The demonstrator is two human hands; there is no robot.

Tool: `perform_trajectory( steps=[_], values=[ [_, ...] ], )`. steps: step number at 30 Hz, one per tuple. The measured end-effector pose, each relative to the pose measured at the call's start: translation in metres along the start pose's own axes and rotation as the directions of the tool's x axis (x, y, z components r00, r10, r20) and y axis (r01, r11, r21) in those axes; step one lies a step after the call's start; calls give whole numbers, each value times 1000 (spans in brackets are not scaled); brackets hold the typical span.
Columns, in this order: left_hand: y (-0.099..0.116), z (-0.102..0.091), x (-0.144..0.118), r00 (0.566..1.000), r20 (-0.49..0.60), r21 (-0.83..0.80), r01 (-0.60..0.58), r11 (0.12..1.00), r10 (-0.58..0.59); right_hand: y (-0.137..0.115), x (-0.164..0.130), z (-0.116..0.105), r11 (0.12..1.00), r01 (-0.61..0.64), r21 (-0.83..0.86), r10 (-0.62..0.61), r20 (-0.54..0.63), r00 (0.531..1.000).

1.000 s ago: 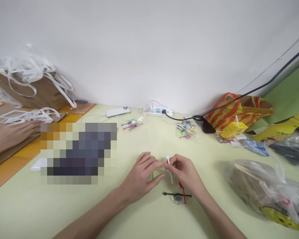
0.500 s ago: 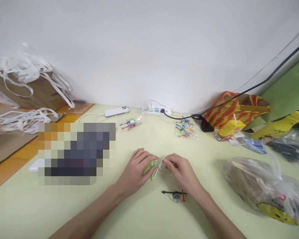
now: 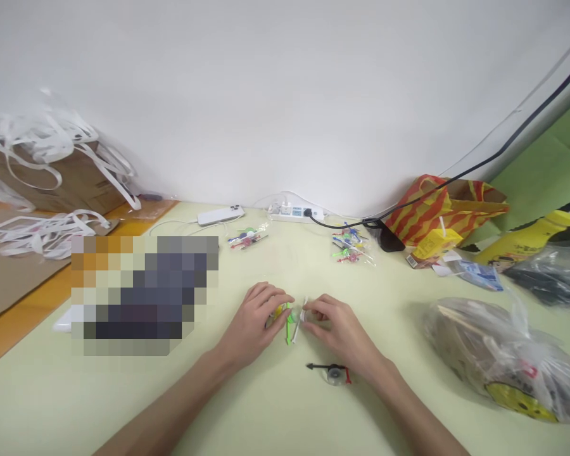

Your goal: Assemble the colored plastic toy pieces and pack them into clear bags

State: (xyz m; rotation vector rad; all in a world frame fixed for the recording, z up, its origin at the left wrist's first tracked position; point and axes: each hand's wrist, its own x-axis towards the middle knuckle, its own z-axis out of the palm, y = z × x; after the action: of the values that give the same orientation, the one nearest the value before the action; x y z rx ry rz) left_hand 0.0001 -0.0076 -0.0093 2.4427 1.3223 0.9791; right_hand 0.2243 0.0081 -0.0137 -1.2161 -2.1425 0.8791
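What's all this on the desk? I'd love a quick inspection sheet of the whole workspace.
Surface: pale green table, orange strip at its left edge.
Job's things: small green plastic piece and white stick between both hands; black-and-red toy part lying near the right wrist.
Clutter: two clear packets of coloured toy parts, juice carton, striped bag, plastic bag, phone.
Grippers: left hand and right hand pinch the small pieces.
Cables: power strip, black cable.
Surroundings: white wall, cardboard box with white strips.
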Motion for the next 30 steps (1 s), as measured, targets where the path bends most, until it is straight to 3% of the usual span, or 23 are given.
perform_trajectory(
  steps=[10, 16, 20, 24, 27, 30],
  values=[
    [-2, 0, 0, 1000, 22, -25, 17, 1000, -16, -5, 1, -8, 993, -18, 120, 17, 4, 1000],
    [-3, -3, 0, 999, 20, -43, 38, 998, -37, 0, -3, -42, 988, -79, 133, 94, -107, 990],
    [-3, -4, 0, 999, 16, -58, 36, 998, -36, 10, -10, -66, 994, -91, 65, 84, 101, 991],
    [-3, -5, 0, 999, 13, -66, 43, 997, -42, 15, -16, -71, 979, -196, 54, 172, 294, 940],
    [-4, -6, -1, 999, 22, -75, 49, 996, -47, 14, -15, -63, 969, -246, 35, 218, 358, 908],
    [-4, -5, -1, 999, 23, -80, 44, 996, -43, 12, -12, -54, 969, -243, 46, 214, 337, 917]
  ],
)
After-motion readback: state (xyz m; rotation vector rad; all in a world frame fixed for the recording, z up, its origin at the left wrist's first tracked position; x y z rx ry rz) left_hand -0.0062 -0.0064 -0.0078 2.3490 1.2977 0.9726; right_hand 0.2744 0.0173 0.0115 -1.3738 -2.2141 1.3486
